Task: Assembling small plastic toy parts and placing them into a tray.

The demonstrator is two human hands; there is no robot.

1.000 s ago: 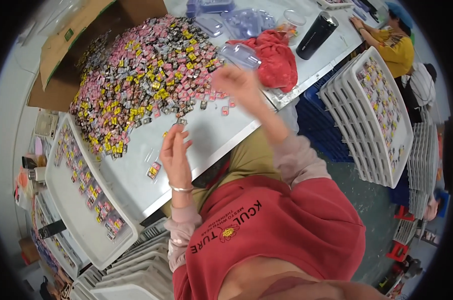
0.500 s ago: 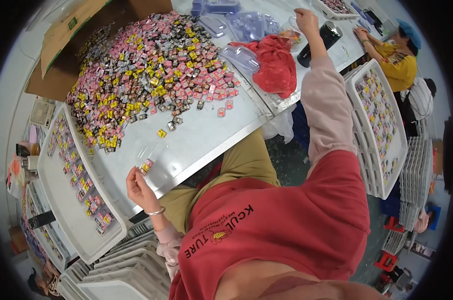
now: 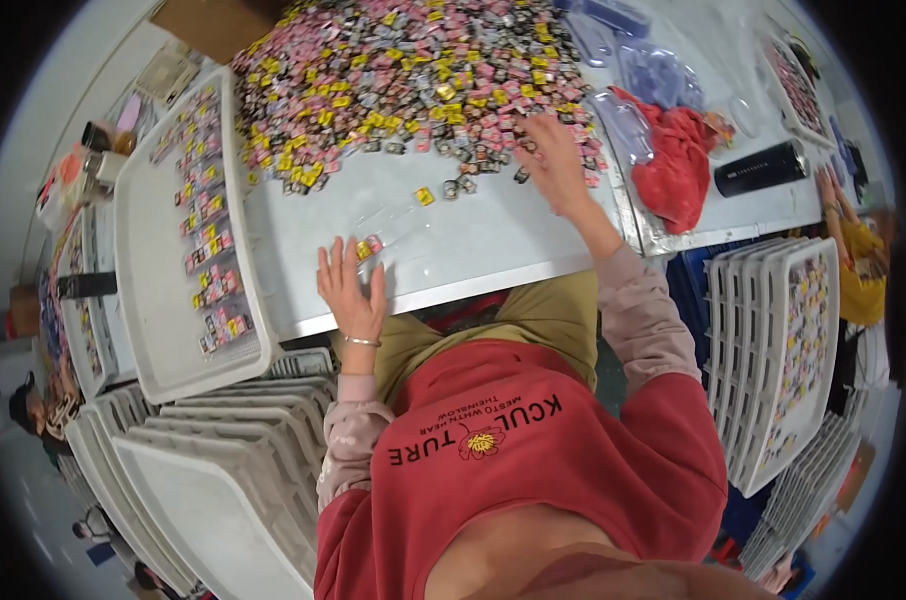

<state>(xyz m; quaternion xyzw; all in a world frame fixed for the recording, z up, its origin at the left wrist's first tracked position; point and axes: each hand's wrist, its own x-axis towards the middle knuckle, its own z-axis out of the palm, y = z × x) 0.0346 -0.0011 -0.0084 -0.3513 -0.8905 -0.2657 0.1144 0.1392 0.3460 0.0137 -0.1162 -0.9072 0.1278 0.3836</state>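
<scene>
My left hand (image 3: 351,295) lies palm down near the table's front edge, fingers spread, holding nothing. By its fingertips is a clear plastic tray (image 3: 393,214), with a few small pink and yellow packets (image 3: 369,247) in its near end. My right hand (image 3: 555,168) hovers at the front edge of a large heap of small packets (image 3: 403,85) in pink, yellow and black. Its fingers are bent and apart, with nothing visible in them. One loose yellow packet (image 3: 424,196) lies between my hands, with a few dark packets (image 3: 459,186) just right of it.
At my left a white crate (image 3: 153,345) holds a row of filled clear trays. Stacked white crates stand low left and at right (image 3: 773,350). A red cloth (image 3: 673,185), empty clear plastic trays (image 3: 658,75) and a black bottle (image 3: 761,168) lie on the right-hand table, where another person sits beyond.
My right hand has come from the far right, beside the bottle, to the heap's front edge. My left hand's fingers have spread beside the clear tray. The view has swung rightward and the bottle now lies down.
</scene>
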